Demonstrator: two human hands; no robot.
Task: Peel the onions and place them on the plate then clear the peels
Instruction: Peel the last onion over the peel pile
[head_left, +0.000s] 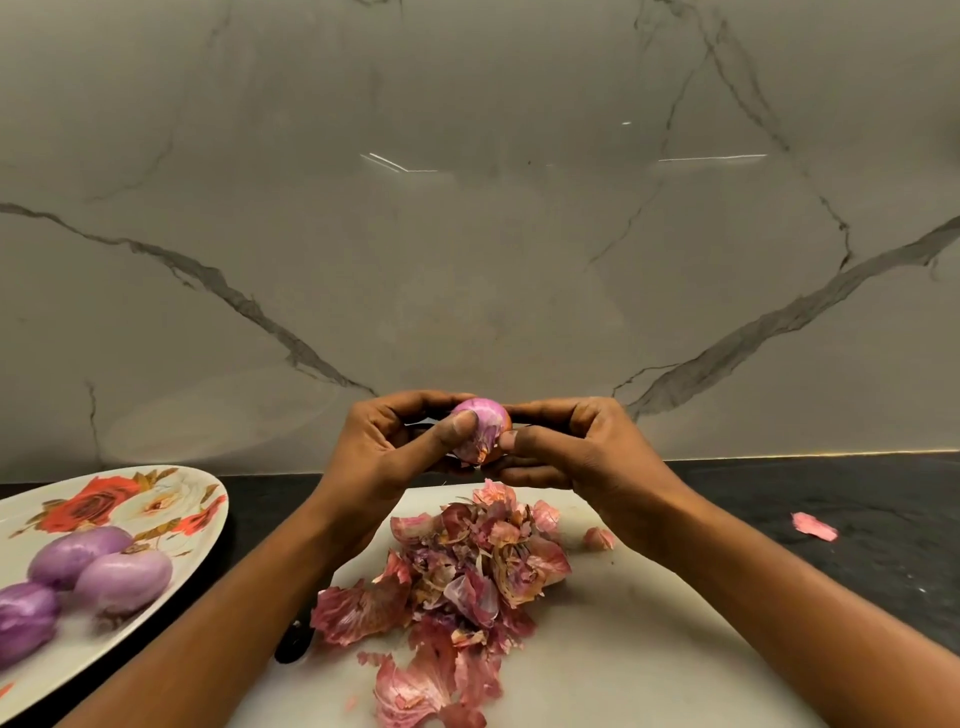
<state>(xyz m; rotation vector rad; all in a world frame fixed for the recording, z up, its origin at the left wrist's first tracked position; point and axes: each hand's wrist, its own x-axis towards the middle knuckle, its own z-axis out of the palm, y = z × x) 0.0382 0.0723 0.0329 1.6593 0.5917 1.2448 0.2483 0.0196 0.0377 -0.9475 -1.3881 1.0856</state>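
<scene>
**Half-peeled onion held over the board**

Centre frame, the left hand (395, 441) and right hand (576, 447) both grip a small pink-purple onion (480, 428), fingers curled round it and thumbs pressed on its skin. It is held above the far edge of the white cutting board (649, 623).

A heap of papery pink onion peels (457, 577) covers the board's middle, while its right part lies bare. At lower left, three peeled purple onions (98, 561) sit on the oval floral plate (156, 499), near its front rim. One stray pink peel (814, 526) lies on the dark countertop (857, 493) at right.
</scene>
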